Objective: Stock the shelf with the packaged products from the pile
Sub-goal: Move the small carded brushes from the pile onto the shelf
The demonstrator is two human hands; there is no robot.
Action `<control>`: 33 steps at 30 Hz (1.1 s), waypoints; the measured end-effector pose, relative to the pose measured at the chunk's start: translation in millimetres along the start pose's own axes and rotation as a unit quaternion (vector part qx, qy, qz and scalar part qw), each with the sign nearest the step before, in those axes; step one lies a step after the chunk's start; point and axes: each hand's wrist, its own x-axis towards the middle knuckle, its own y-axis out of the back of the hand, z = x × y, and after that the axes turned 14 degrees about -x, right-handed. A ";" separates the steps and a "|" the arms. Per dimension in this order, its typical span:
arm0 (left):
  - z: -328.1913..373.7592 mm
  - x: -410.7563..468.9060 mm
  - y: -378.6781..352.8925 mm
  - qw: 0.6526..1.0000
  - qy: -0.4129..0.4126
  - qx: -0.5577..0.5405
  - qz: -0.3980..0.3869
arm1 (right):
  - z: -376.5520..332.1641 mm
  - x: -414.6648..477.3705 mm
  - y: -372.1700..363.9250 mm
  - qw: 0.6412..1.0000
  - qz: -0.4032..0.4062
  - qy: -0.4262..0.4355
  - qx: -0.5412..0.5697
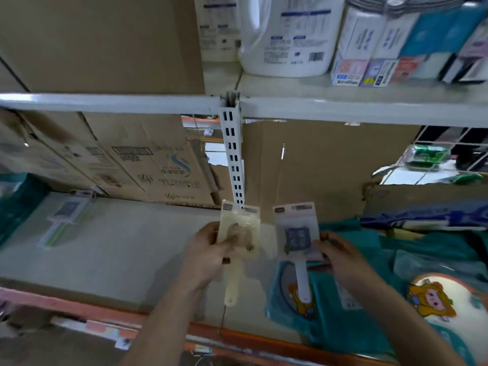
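My left hand (211, 250) grips a cream-coloured packaged brush (239, 233) by its head, above the middle of the pale shelf board (126, 249). Its handle points down toward me. My right hand (340, 256) holds a second packaged brush (297, 233) with a white handle and a pale card back, just to the right, over the teal packages. A third packaged brush (64, 216) with a greenish handle lies flat on the shelf board at the far left.
Teal packages with cartoon prints (390, 299) fill the shelf's right side. Cardboard boxes (148, 165) stand at the back. A slotted white upright (233, 157) rises between the bays. Above, a shelf carries a white jug (287, 35) and small boxes. An orange rail (250, 336) edges the front.
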 end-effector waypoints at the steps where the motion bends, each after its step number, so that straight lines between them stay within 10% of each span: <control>1: 12.2 -4.5 -1.3 1.000 -0.007 -0.013 -0.010 | -6.5 -4.0 5.2 0.999 0.005 0.014 0.036; 33: 54.1 -97.5 36.9 0.984 -0.059 -0.167 -0.030 | -38.8 -67.7 -15.5 0.980 -0.080 0.166 0.072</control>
